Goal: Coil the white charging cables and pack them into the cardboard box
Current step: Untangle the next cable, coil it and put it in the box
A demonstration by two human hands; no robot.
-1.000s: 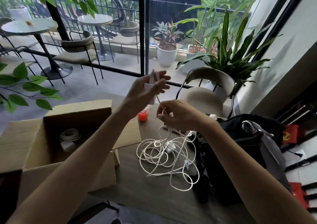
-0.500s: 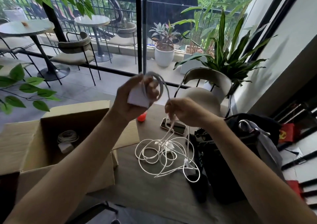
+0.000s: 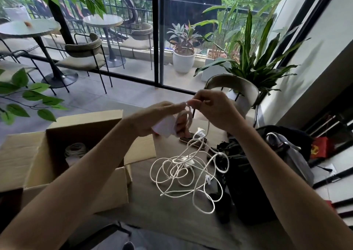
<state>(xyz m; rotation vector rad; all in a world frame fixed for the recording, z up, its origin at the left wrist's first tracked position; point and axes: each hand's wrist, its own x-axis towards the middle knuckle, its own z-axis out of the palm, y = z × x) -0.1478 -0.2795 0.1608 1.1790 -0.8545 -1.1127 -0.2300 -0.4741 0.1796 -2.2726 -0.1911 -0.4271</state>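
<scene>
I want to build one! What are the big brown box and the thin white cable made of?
The big brown box looks like cardboard: matte tan, with creased, folded flaps. The thin white cable looks coated in soft plastic or rubber, perhaps braided: it flops in loose loops, but it's too blurry to tell.

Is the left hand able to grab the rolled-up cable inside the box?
Probably yes: the box is open and nothing covers the rolled-up cable. But the left hand grips a plug and cable loops, so it would have to let go first.
</scene>
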